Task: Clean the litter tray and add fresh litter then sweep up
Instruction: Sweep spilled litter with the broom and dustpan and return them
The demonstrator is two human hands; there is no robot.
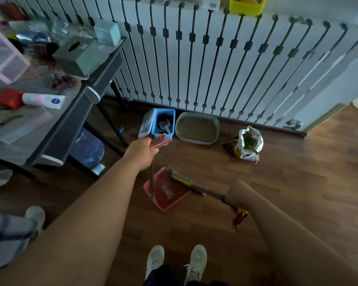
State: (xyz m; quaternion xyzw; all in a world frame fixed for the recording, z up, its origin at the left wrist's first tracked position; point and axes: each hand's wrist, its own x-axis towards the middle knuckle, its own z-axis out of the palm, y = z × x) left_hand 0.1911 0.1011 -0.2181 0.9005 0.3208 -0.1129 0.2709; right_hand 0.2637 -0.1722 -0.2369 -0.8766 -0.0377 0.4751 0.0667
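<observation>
The litter tray is seen on the wooden floor at about 12 o'clock from the feet, set close against the foot of the white radiator; it is filled level with brownish litter, so the filling step is judged done and sweeping is under way. At 9 to 10 o'clock the cluttered worktop is left out of the work. Just beside the tray, at 11 o'clock, a blue bin stands with its lid swung open and a pale scoop dropped inside, presumably parked there once scooping was over. At 1 o'clock an opened litter bag is stood upright on the floor, its mouth up so nothing spills. Nearer the feet, a red dustpan is rested with one edge on the floor and tipped so that debris can be pushed in; a small pale heap is already held in it. Its long handle is gripped at the top by the left hand, fingers clenched round the grip to steady the pan. The brush is laid across the pan's edge, its handle grasped by the right hand, fingers closed round it, angled low to drive grains inward.
</observation>
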